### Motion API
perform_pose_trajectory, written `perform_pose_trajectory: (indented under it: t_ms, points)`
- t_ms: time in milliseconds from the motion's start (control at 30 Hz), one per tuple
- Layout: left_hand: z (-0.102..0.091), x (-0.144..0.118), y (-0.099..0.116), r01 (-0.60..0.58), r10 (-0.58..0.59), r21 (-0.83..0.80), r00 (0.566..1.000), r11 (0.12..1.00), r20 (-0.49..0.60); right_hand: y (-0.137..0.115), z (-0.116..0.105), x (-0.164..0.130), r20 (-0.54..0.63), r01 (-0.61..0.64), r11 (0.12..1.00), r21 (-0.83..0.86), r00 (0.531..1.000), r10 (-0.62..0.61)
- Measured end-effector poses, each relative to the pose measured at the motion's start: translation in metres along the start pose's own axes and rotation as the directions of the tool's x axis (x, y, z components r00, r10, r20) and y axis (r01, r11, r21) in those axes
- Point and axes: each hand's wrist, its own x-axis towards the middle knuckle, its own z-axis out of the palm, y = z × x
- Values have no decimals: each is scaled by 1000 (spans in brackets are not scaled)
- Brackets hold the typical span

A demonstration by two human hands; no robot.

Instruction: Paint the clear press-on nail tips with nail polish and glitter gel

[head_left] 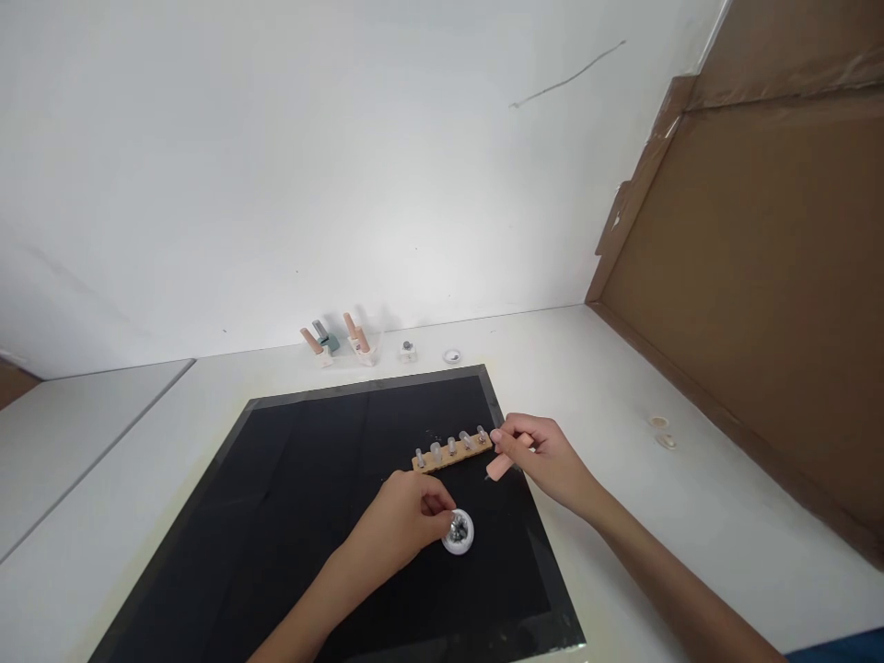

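Note:
With thumb and fingers closed, my left hand (pixel 404 516) reaches into a small white round dish (pixel 471 536) and pinches at one of the small shiny metal pieces (pixel 459 530) there. My right hand (pixel 542 451) is closed round a slim peach-coloured tool (pixel 502 466) with a thin dark tip pointing down to the left. What the tool is I cannot tell, since the fingers cover its middle. Between and beyond the hands lies a narrow tan strip (pixel 443 462) carrying several clear nail tips (pixel 436 451) standing in a row. The right fingertips are close to its right end.
A black mat (pixel 310 516) with a grey border covers much of the white table (pixel 663 516). Along the back stand nail polish bottles (pixel 363 345), a small clear container (pixel 407 352) and a white ring-shaped item (pixel 451 355). Two small pale discs (pixel 659 422) lie right, near a cardboard panel (pixel 773 304).

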Motion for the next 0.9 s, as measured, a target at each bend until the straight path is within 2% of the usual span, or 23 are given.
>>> perform_pose_trajectory:
  t_ms: [200,500,900]
  points:
    - [2,3,0,12,-11,36,1000,999,-7,0,-1,-1,1,-4,1000,-4,1000,4]
    - [-2,8,14,14,-16,149,1000,989,18,1,0,0,9,-15,1000,-10,1000,15]
    - [-4,16,15,-21,5,260,998,965,60,1,0,0,25,-11,1000,-13,1000,11]
